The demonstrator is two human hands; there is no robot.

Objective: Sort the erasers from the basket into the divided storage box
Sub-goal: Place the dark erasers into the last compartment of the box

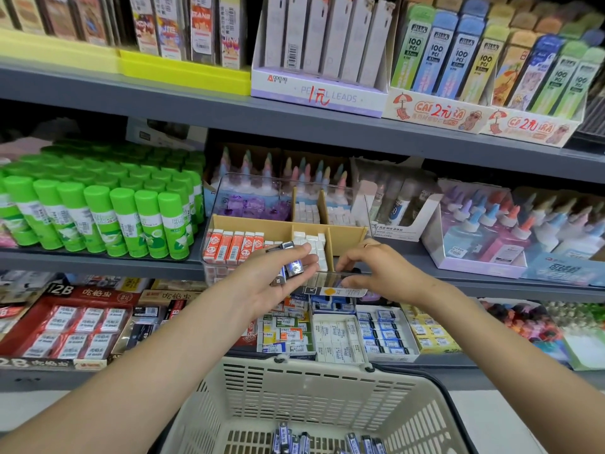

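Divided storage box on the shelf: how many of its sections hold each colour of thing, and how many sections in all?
Orange-sleeved erasers: 1 section
White erasers: 3 sections
Purple pieces: 1 section
Front right section, partly behind the right hand, contents unclear: 1
Total: 6 sections in the divided storage box

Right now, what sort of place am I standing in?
Most likely a stationery shop: grey shelves packed with green-capped glue sticks, handwritten prices on pencil-lead display boxes, and a beige plastic shopping basket below.
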